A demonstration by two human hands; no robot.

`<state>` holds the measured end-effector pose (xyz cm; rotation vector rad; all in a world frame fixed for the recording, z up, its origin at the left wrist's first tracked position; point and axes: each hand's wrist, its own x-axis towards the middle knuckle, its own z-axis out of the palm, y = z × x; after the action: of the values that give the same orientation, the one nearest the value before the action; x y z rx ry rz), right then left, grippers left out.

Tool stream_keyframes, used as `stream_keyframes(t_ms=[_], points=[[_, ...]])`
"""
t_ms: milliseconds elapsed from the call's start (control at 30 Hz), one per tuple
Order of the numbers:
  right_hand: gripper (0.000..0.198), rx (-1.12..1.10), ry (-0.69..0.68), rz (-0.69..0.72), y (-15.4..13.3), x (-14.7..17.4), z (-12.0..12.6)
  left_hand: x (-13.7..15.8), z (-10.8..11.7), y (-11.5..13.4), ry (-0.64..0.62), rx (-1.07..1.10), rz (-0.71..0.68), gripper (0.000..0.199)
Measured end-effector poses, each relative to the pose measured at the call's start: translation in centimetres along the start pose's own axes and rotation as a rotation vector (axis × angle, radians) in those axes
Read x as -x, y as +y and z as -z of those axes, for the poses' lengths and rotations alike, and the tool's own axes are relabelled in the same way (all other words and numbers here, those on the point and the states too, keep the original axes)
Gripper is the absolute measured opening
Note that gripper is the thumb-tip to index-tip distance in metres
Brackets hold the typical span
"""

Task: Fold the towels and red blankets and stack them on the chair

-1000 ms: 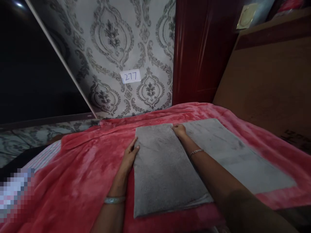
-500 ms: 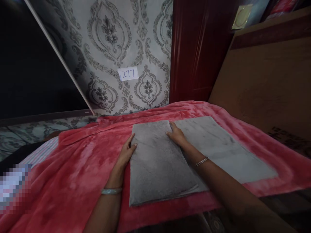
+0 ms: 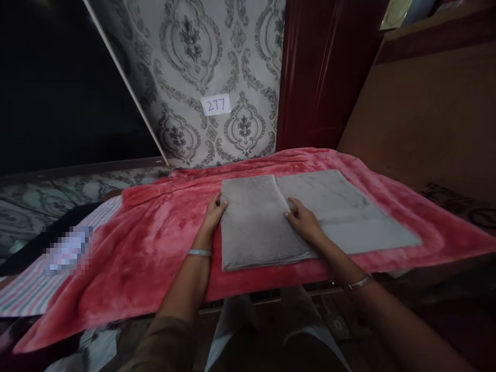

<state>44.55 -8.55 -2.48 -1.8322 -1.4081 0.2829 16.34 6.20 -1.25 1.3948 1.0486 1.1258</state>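
A grey towel lies flat on a red plush blanket, with its left part folded over into a thicker panel. My left hand rests against the left edge of that folded panel, fingers on the cloth. My right hand lies flat on the towel at the inner edge of the fold, fingers spread. Neither hand grips anything.
Patterned grey wallpaper with a paper label reading 277 stands behind the bed. A dark red door and a brown wooden panel are at the right. A striped sheet shows at the left under the blanket.
The view has pulled back and the bed's front edge now shows. My right hand slid from the far corner of the fold toward me along its edge; my left hand stayed at the left edge.
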Motion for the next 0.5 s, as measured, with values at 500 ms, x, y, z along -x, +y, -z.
stream_keyframes(t_ms=[500], points=[[0.055,0.103,-0.075,0.008,-0.1,3.4,-0.2,9.8,1.8,-1.8,-0.055,-0.442,-0.186,0.092]])
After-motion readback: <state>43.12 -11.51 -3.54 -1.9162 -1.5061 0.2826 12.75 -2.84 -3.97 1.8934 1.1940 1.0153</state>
